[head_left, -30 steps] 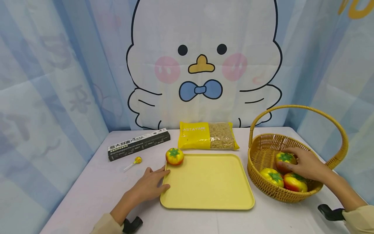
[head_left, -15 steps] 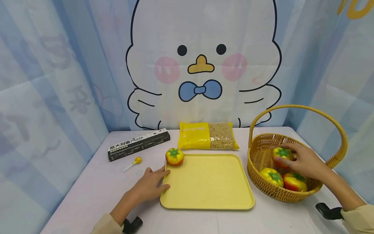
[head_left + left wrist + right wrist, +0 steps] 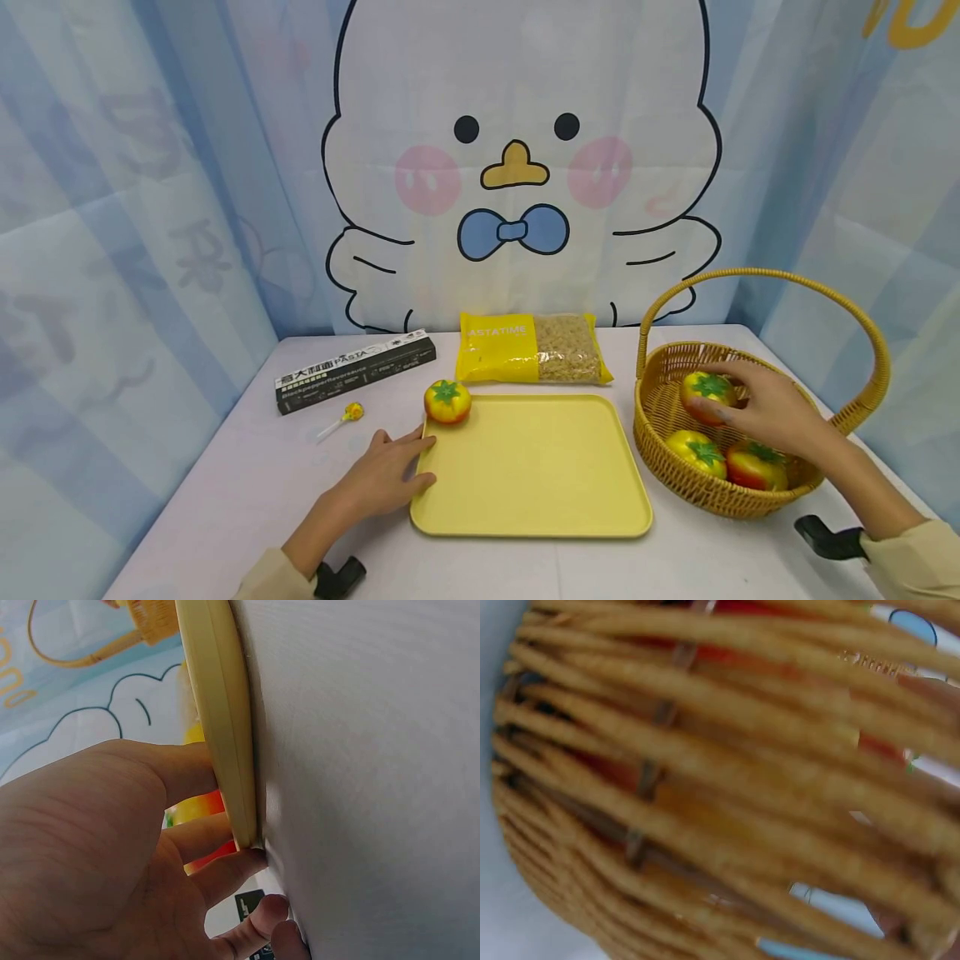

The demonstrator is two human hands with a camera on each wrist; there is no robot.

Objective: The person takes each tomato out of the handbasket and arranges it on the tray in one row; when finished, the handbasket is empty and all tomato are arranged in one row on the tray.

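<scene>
With its thumb and fingers, my right hand (image 3: 776, 410) grips a yellow-red toy persimmon (image 3: 708, 392) with a green leafy top, inside the wicker basket (image 3: 652, 467). Two more such persimmons, a yellow one (image 3: 692, 448) and a redder one (image 3: 753, 468), lie below it in the basket. At the left, my left hand (image 3: 381, 475) rests with extended fingers against the left edge of the yellow tray (image 3: 532, 467). Another persimmon (image 3: 447, 402) sits at the tray's back left corner. The right wrist view is mostly filled by blurred basket weave (image 3: 727, 787), which hides that hand's grip.
Behind the tray lies a yellow pasta bag (image 3: 534, 348). To the left are a black pasta box (image 3: 356, 371) and a lollipop (image 3: 351, 412) on the white table (image 3: 225, 508). The basket's tall handle (image 3: 765, 273) arches over the right side. Printed curtains (image 3: 517, 83) enclose the back and sides.
My right hand has moved left and slightly up within the basket, carrying the gripped persimmon away from the right side. My left hand and the tray stay where they were.
</scene>
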